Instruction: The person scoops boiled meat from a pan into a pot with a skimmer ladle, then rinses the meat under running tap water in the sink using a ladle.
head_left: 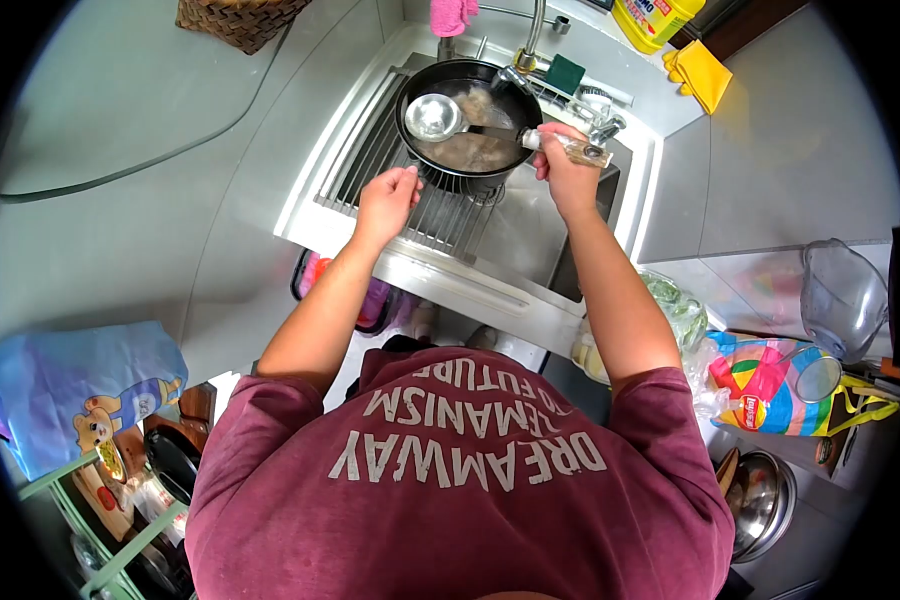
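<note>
My right hand [567, 170] is closed round the handle of a ladle [432, 117], whose round metal bowl is over the left part of a black pot [407, 135]. The handle's end looks wrapped in something clear or patterned. Cloudy liquid fills the pot, with pale brownish pieces of food [480, 150] in it. The pot rests over the sink [530, 235], partly on a metal roll-up rack [450, 225]. Close to the pot's near left side, my left hand [388, 205] is curled shut, with nothing visible in it.
A faucet [518, 72] reaches over the pot's far rim. Behind the sink are a pink cloth [453, 17], a green sponge [565, 74], a yellow bottle [655, 20] and yellow gloves [703, 76]. A cable [140, 172] crosses the left counter near a woven basket [240, 20].
</note>
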Demonstrator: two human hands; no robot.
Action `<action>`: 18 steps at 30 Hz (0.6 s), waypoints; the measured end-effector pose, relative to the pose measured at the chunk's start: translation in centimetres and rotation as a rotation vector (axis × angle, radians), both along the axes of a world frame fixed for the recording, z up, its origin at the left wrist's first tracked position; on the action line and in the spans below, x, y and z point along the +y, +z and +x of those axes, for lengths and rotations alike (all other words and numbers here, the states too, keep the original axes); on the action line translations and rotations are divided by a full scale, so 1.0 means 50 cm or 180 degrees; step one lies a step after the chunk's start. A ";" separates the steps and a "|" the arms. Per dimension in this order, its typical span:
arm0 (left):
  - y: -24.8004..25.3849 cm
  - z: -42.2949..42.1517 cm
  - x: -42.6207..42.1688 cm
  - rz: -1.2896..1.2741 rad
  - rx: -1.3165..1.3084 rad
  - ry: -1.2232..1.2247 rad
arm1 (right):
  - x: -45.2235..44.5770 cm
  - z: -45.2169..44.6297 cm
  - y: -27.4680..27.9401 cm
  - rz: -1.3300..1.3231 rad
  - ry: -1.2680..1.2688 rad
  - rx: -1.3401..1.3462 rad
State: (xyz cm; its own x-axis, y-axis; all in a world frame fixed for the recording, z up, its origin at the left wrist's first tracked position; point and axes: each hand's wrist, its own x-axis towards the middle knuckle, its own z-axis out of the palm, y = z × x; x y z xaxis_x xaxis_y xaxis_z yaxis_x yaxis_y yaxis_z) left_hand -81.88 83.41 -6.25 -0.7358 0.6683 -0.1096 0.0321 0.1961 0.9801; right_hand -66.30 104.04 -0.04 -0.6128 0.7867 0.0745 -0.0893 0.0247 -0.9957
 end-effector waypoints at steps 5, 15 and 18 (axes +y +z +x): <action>-0.010 0.007 0.004 -0.0017 0.0028 -0.0038 | 0.006 0.017 0.002 0.0036 0.0150 -0.0042; -0.004 0.026 0.014 0.0069 -0.0084 -0.0037 | 0.040 0.082 -0.002 0.0011 0.0189 -0.0211; -0.003 0.032 0.025 0.0087 -0.0062 -0.0067 | 0.049 0.113 0.005 -0.0071 0.0074 -0.0225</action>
State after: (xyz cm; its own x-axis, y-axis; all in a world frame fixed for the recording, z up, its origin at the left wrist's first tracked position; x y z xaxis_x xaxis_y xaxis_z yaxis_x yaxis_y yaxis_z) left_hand -80.27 84.64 -6.42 -0.7194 0.6866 -0.1052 0.0168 0.1687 0.9855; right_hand -60.65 106.50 0.20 -0.6341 0.7731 0.0131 -0.0192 0.0012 -0.9998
